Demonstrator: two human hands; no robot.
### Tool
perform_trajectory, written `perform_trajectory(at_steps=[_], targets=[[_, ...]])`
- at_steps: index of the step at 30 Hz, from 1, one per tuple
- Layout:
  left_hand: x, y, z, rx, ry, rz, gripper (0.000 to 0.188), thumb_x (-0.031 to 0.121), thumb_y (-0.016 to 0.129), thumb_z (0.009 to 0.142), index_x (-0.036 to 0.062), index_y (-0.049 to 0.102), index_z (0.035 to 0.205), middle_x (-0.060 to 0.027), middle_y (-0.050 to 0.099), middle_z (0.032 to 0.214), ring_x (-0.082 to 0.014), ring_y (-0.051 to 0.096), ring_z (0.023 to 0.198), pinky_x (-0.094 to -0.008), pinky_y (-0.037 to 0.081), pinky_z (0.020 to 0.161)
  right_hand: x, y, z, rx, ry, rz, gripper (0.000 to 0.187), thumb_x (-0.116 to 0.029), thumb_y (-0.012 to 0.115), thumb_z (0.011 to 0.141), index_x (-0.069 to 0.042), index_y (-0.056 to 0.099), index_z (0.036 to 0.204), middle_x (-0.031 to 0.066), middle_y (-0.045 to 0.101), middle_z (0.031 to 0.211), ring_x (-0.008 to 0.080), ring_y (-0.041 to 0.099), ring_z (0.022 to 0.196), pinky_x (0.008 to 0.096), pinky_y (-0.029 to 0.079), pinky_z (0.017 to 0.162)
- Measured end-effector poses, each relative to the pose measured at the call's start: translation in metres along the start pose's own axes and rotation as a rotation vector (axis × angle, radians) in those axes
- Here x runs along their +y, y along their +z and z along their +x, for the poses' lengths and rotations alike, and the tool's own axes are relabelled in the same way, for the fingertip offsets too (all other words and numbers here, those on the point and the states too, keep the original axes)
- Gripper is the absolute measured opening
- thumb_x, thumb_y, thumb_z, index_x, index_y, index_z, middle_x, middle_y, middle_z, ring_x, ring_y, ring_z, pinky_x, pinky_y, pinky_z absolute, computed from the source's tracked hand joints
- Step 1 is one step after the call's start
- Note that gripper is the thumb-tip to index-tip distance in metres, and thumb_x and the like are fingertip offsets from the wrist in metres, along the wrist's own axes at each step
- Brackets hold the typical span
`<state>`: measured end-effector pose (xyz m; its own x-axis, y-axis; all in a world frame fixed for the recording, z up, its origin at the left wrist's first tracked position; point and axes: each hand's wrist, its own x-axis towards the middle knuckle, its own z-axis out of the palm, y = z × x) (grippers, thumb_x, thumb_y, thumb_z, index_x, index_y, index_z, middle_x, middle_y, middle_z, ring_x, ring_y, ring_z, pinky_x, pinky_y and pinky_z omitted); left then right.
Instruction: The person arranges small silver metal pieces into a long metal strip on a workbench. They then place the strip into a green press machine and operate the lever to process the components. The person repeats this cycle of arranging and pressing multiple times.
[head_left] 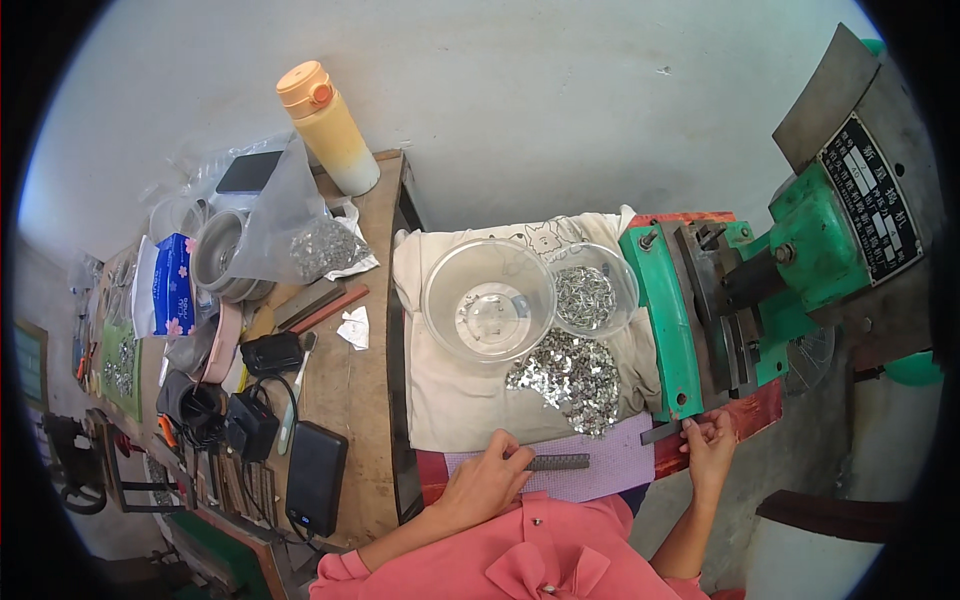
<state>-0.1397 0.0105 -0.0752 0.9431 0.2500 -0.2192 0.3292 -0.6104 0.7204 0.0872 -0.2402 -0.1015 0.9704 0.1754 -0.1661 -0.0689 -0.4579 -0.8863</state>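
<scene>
My left hand is closed on one end of a dark ridged metal strip, which lies over the purple mat at my lap. My right hand pinches the end of a short dark flat bar below the front corner of a green press. A pile of small shiny metal pieces rests on a beige cloth. Behind it stand a large clear tub and a smaller clear tub with small metal parts inside.
The press head rises at the right. On the wooden table at the left are a yellow bottle, a black power bank, a blue tissue pack, metal bowls and cables. A wall stands behind.
</scene>
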Motion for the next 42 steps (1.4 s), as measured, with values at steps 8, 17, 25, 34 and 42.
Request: perform_trajectory(at_steps=[8,17,25,34,42], targets=[[-0.005,0.000,0.004,0.041,0.110,0.038,0.028,0.020,0.072,0.089,0.0101,0.064,0.114,-0.0098,0.053,0.107,-0.0321,0.065,0.081,-0.0422,0.056,0.066,-0.040,0.024,-0.041,-0.078,-0.684,-0.376,0.011,-0.006,0.079,0.079,-0.006,0.072,0.088,0.0062,0.068,0.080,0.0195,0.067,0.071,0.0337,0.053,0.064],[0.002,-0.007,0.006,0.181,0.160,0.066,0.015,0.015,0.076,0.083,0.0087,0.070,0.096,-0.0069,0.061,0.090,-0.0278,0.065,0.079,-0.0385,0.054,0.067,-0.045,0.052,-0.037,-0.342,-0.943,-0.471,0.015,-0.012,0.079,0.079,-0.011,0.073,0.092,0.0011,0.065,0.086,0.0217,0.066,0.078,0.0341,0.054,0.065],[0.020,-0.006,0.036,0.175,0.357,0.227,0.014,0.013,0.073,0.082,0.0080,0.067,0.093,-0.0057,0.061,0.086,-0.0257,0.062,0.079,-0.0378,0.053,0.069,-0.049,0.056,-0.035,-0.326,-0.883,-0.460,0.020,-0.010,0.077,0.081,-0.009,0.071,0.101,0.0048,0.064,0.093,0.0253,0.065,0.086,0.0366,0.055,0.071],[0.027,0.019,0.071,0.108,0.315,0.254,0.015,0.017,0.071,0.085,0.0083,0.061,0.094,-0.0074,0.059,0.087,-0.0277,0.063,0.084,-0.0406,0.053,0.069,-0.056,0.066,-0.034,-0.500,-0.881,-0.619,0.024,-0.009,0.067,0.082,-0.007,0.066,0.105,0.0068,0.062,0.095,0.0268,0.065,0.090,0.0378,0.057,0.073],[0.017,0.017,0.070,0.206,0.324,0.139,0.012,0.014,0.071,0.084,0.0071,0.063,0.091,-0.0078,0.058,0.084,-0.0289,0.063,0.078,-0.0410,0.052,0.064,-0.068,0.075,-0.027,-0.538,-0.901,-0.598,0.016,-0.008,0.074,0.080,-0.008,0.069,0.095,0.0064,0.066,0.086,0.0263,0.068,0.078,0.0370,0.056,0.068]])
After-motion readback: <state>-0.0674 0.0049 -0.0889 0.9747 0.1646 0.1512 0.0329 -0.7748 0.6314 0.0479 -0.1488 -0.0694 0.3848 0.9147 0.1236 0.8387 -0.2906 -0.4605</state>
